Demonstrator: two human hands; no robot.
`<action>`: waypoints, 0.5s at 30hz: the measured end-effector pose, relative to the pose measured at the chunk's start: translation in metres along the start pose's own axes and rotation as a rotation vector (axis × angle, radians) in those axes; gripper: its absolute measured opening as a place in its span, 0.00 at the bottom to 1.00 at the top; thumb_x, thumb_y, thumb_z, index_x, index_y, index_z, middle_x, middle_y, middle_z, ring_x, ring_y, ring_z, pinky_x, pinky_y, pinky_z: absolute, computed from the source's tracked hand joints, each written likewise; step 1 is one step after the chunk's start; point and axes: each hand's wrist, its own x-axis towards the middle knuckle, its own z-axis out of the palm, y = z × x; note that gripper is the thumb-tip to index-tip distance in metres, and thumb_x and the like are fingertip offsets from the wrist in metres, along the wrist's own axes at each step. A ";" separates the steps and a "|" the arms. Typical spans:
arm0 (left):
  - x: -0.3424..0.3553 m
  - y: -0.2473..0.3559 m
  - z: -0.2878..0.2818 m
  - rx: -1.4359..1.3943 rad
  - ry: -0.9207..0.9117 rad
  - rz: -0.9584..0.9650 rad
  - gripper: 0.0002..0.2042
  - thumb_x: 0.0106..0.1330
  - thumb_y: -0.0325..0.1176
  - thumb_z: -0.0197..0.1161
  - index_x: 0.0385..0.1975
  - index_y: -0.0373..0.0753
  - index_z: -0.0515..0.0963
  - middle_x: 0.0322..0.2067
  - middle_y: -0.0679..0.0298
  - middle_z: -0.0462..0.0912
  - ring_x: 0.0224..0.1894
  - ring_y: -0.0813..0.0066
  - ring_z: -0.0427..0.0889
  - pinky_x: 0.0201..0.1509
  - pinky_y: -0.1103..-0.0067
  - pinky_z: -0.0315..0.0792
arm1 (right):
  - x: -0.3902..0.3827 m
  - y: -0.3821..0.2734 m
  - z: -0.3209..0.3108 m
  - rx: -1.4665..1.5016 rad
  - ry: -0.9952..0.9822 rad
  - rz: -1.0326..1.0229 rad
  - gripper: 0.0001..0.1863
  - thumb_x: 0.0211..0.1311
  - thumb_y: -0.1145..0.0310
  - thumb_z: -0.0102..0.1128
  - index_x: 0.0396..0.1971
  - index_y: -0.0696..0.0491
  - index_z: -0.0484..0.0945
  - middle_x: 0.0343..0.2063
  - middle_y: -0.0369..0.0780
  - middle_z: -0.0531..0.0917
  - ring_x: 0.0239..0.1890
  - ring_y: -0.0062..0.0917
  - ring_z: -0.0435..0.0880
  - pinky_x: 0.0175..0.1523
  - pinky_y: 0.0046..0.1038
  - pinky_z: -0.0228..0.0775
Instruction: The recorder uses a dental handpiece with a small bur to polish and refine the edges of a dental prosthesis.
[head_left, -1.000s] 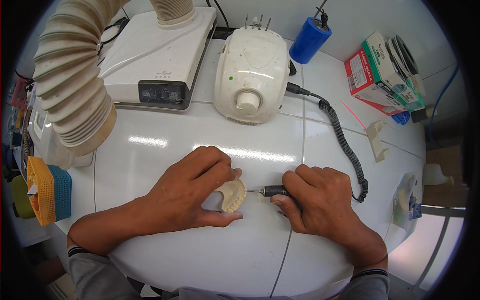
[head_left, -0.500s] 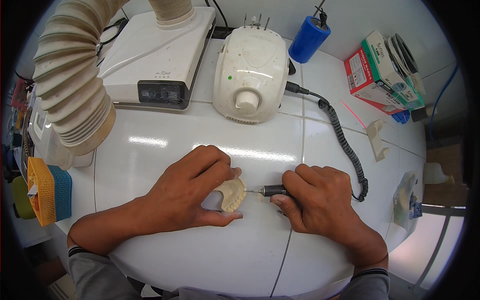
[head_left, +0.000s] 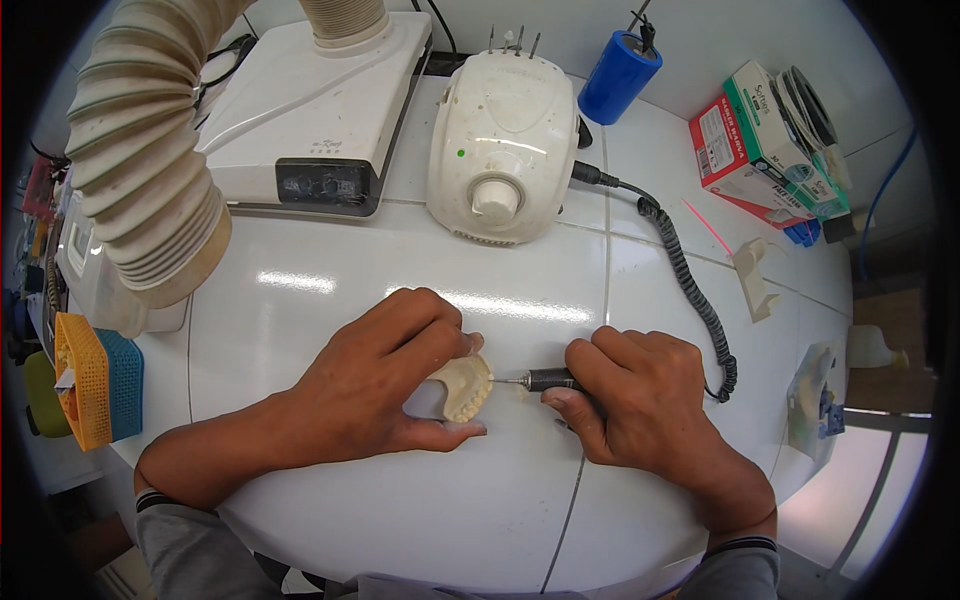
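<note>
A glossy white tiled desk (head_left: 330, 300) carries a ribbed suction hose (head_left: 140, 170) and a white motor unit (head_left: 503, 130). The left hand (head_left: 375, 385) is curled around a cream dental cast (head_left: 465, 386) resting on the desk. The right hand (head_left: 640, 400), just beside it, is closed around a rotary handpiece (head_left: 550, 379) whose tip meets the cast.

Dental cast (head_left: 466, 387) left of handpiece (head_left: 553, 379), on table (head_left: 330, 290)

White tiled worktop (head_left: 330, 300), glossy, light glare; white wall (head_left: 700, 30) behind; floor at right.
</note>
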 end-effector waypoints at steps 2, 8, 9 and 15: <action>0.000 0.000 0.000 -0.004 -0.003 -0.004 0.35 0.48 0.46 0.93 0.54 0.36 0.84 0.50 0.56 0.78 0.51 0.58 0.83 0.51 0.68 0.82 | 0.000 0.000 0.000 0.000 -0.001 -0.001 0.20 0.72 0.48 0.73 0.30 0.47 0.79 0.22 0.34 0.74 0.18 0.27 0.78 0.24 0.32 0.67; 0.000 0.000 0.000 0.000 -0.001 0.000 0.36 0.48 0.47 0.93 0.54 0.36 0.84 0.51 0.56 0.78 0.51 0.58 0.83 0.51 0.68 0.82 | 0.000 0.000 0.000 0.000 0.004 -0.003 0.20 0.72 0.49 0.73 0.30 0.47 0.79 0.22 0.34 0.73 0.18 0.27 0.77 0.24 0.32 0.67; 0.000 0.000 0.000 0.002 0.001 0.002 0.36 0.48 0.47 0.93 0.54 0.36 0.84 0.51 0.56 0.78 0.51 0.58 0.83 0.51 0.68 0.82 | 0.000 0.000 0.001 0.001 0.008 -0.005 0.19 0.72 0.49 0.73 0.30 0.47 0.79 0.22 0.34 0.73 0.18 0.27 0.77 0.24 0.32 0.67; 0.000 0.000 0.000 -0.001 0.000 -0.002 0.35 0.48 0.46 0.93 0.53 0.36 0.84 0.50 0.56 0.78 0.51 0.58 0.83 0.51 0.68 0.82 | 0.000 -0.001 0.000 0.001 0.003 0.000 0.19 0.72 0.49 0.73 0.30 0.47 0.79 0.22 0.34 0.74 0.18 0.27 0.78 0.24 0.32 0.68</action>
